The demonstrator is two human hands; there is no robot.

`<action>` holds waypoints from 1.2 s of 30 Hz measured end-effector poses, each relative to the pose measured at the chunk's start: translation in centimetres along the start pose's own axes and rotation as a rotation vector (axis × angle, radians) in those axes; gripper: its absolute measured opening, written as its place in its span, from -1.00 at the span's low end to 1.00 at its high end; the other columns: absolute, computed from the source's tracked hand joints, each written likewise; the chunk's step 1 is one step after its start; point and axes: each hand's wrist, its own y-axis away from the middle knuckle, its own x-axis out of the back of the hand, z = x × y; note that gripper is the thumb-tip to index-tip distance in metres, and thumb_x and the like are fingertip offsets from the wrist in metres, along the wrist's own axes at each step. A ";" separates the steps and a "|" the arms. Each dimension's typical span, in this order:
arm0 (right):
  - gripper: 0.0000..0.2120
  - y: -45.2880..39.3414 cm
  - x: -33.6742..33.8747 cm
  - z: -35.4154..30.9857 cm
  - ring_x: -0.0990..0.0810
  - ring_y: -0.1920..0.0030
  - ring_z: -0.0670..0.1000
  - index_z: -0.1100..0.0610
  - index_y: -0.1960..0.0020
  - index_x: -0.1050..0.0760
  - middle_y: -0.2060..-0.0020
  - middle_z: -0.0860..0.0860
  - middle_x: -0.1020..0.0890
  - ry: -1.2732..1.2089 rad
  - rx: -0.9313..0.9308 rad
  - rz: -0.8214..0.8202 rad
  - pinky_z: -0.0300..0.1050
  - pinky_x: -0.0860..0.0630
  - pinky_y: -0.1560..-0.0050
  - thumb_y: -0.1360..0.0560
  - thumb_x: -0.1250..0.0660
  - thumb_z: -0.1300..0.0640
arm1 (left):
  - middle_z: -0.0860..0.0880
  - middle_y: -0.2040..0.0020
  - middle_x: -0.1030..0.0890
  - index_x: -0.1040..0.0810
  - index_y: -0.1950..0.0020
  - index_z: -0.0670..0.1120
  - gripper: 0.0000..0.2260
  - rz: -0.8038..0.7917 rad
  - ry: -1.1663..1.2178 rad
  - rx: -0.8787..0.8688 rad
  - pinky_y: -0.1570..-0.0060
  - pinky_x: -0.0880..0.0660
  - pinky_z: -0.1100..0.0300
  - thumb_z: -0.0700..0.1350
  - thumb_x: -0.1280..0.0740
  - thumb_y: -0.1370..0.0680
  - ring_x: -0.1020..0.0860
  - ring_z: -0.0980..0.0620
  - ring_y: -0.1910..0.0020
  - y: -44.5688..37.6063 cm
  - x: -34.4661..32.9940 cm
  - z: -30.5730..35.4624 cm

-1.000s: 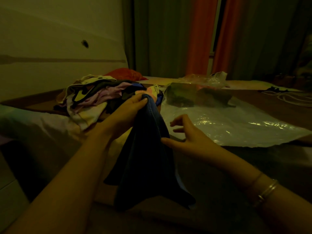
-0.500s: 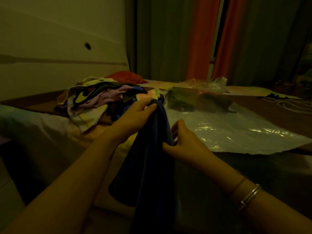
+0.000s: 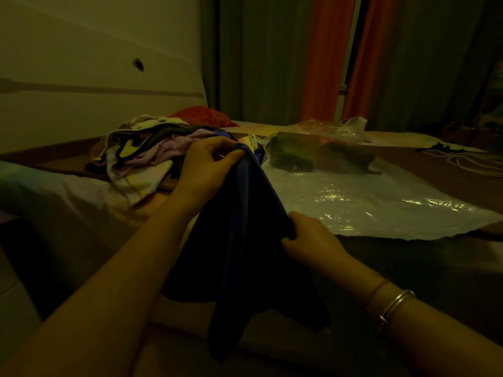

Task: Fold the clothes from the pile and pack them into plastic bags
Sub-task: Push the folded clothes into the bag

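While the left hand (image 3: 209, 164) pinches the dark blue garment (image 3: 245, 240) up top & the right hand (image 3: 307, 238) grips its edge lower down, it hangs over the bed (image 3: 54, 194) edge, near the pile (image 3: 141, 153). Prob soft, floppy, light imo, so grab corners/hems w/ both hands

Wide low bed (image 3: 408, 268) under dim light. On it: mixed heap of crumpled clothes (image 3: 141, 156), flat clear plastic sheet (image 3: 367, 205), filled transparent bag (image 3: 321, 156), white cords (image 3: 471, 161), red cushion (image 3: 201, 117).
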 end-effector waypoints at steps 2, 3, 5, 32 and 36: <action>-0.81 0.2 0.2 0.3 -0.57 0.11 0.08 0.15 -0.15 -0.37 0.08 0.08 -0.55 -0.021 0.005 0.033 0.04 -0.56 0.08 -0.55 -0.23 0.16 | 0.07 0.08 -0.60 -0.61 -0.06 -0.10 -0.88 0.020 0.000 0.028 0.11 -0.46 0.47 -0.16 -0.34 -0.55 -0.53 0.28 0.13 -0.3 0.3 -0.6; -0.84 0.2 0.4 0.4 -0.58 0.13 0.06 0.13 -0.13 -0.34 0.10 0.07 -0.55 -0.042 0.012 0.060 0.02 -0.57 0.10 -0.56 -0.23 0.16 | 0.08 0.08 -0.59 -0.60 -0.06 -0.09 -0.89 0.039 -0.011 0.041 0.11 -0.44 0.48 -0.17 -0.33 -0.56 -0.53 0.28 0.13 -0.4 0.5 -1.0; -0.83 0.4 0.7 0.5 -0.59 0.18 0.04 0.10 -0.10 -0.27 0.13 0.05 -0.56 -0.086 0.053 0.115 0.01 -0.59 0.13 -0.56 -0.23 0.16 | 0.05 0.05 -0.59 -0.59 -0.06 -0.11 -0.88 0.103 -0.041 0.060 0.13 -0.41 0.51 -0.19 -0.33 -0.55 -0.54 0.20 0.08 -0.8 0.9 -1.9; -0.79 0.4 5.9 5.4 -0.47 -0.02 -0.07 0.02 -0.03 -0.52 -0.01 -0.05 -0.45 0.377 0.085 -0.063 -0.24 -0.43 -0.02 -0.56 -0.19 0.28 | -0.17 -0.16 -0.55 -0.70 0.01 -0.11 -0.56 0.016 -0.546 0.028 -0.11 -0.36 0.12 -0.47 -0.11 -0.44 -0.48 -0.17 -0.15 -1.4 1.5 -4.9; -0.92 1.1 3.8 3.0 -0.48 0.09 -0.18 -0.02 -0.03 -0.43 0.02 -0.11 -0.47 0.152 0.194 -0.067 -0.35 -0.40 0.15 -0.57 -0.24 0.15 | -0.11 -0.08 -0.56 -0.70 0.05 -0.12 -0.58 -0.089 -0.461 -0.072 -0.04 -0.27 0.34 -0.47 -0.12 -0.45 -0.49 -0.07 -0.11 -0.9 1.3 -2.9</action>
